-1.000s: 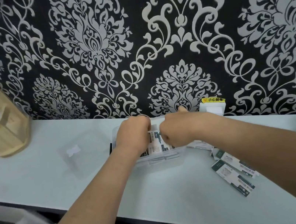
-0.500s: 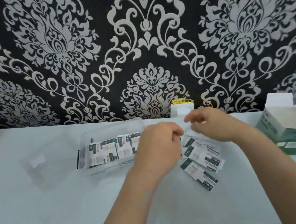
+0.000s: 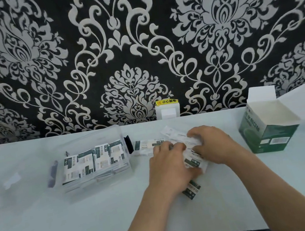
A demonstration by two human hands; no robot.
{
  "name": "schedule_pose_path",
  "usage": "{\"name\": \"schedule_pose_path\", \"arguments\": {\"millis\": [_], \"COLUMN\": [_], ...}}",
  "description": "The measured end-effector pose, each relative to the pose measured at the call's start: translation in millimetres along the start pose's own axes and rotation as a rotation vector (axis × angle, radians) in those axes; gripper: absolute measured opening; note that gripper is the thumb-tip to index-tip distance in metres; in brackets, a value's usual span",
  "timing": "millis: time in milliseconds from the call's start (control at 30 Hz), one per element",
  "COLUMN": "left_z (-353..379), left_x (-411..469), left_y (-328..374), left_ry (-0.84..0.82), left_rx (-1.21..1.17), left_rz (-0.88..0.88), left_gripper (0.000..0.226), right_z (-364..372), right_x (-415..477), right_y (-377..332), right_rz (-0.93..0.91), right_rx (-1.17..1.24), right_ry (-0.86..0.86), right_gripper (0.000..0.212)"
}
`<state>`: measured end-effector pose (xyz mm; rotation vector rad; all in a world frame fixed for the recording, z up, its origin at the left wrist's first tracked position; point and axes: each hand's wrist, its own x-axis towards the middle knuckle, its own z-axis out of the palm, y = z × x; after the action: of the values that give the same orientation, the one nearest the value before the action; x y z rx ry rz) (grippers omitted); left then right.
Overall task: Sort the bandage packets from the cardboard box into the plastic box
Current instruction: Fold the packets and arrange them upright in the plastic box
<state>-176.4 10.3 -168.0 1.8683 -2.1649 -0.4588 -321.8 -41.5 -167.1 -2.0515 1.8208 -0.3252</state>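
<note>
Hands now off plastic box (image 3: 119,134), onto packets (image 3: 194,161). Left hand (image 3: 169,165), right hand (image 3: 213,145) grip packets between them; plastic box left of left hand. Risk: loose grip, slick packets slip onto bench (image 3: 83,216).

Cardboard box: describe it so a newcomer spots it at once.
Start at the pale table below the patterned wall. Right of the right hand stands the cardboard box. It alone is green, opaque and open-topped; the plastic box at left is clear.
</note>
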Motion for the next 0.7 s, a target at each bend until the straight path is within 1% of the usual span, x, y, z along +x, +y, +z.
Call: {"name": "schedule_pose_path", "arguments": {"millis": [100, 200, 333, 400, 433, 467, 500, 567, 600, 633, 700], "left_z": [-5, -11, -18, -22, -24, -25, -26, -28, -29, -29, -30], "left_x": [2, 0, -3, -4, -6, -7, -7, -10, -11, -12, -15], "left_y": [1, 0, -5, -5, -6, -6, -6, -5, -5, -5, -4], "left_ry": [0.041, 0.134, 0.220, 0.274, 0.301, 0.329, 0.356, 0.396, 0.403, 0.397, 0.364], "left_rx": [-0.156, -0.188, -0.252, -0.314, -0.355, -0.392, -0.408, -0.370, -0.331, -0.290, -0.222], "left_rz": [-0.070, -0.068, -0.072, -0.078, -0.084, -0.088, -0.083, -0.050, -0.033, -0.019, -0.013], "left_gripper": [0.060, 0.049, 0.054, 0.053, 0.051, 0.049, 0.048, 0.046, 0.047, 0.048, 0.052], "right_z": [1, 2, -2, -10, -15, -17, -18, -12, -8, -6, -5], "right_x": [3, 2, 2, -2, -7, -11, -15, -19, -20, -21, -21], "right_y": [1, 1, -2, -8, -12, -16, -19, -25, -27, -28, -31], "right_rz": [0.005, 0.040, 0.063, 0.002, -0.039, -0.071, -0.089, -0.101, -0.099, -0.097, -0.096], "right_rx": [0.062, 0.136, 0.210, 0.299, 0.317, 0.287, 0.206, 0.012, -0.023, -0.014, 0.032], "right_ry": [0.060, 0.066, 0.073, 0.043, -0.004, -0.060, -0.113, -0.168, -0.177, -0.180, -0.184], "right_gripper": [0.041, 0.039, 0.031, 0.026, 0.028, 0.033, 0.041, 0.056, 0.059, 0.059, 0.052]}}
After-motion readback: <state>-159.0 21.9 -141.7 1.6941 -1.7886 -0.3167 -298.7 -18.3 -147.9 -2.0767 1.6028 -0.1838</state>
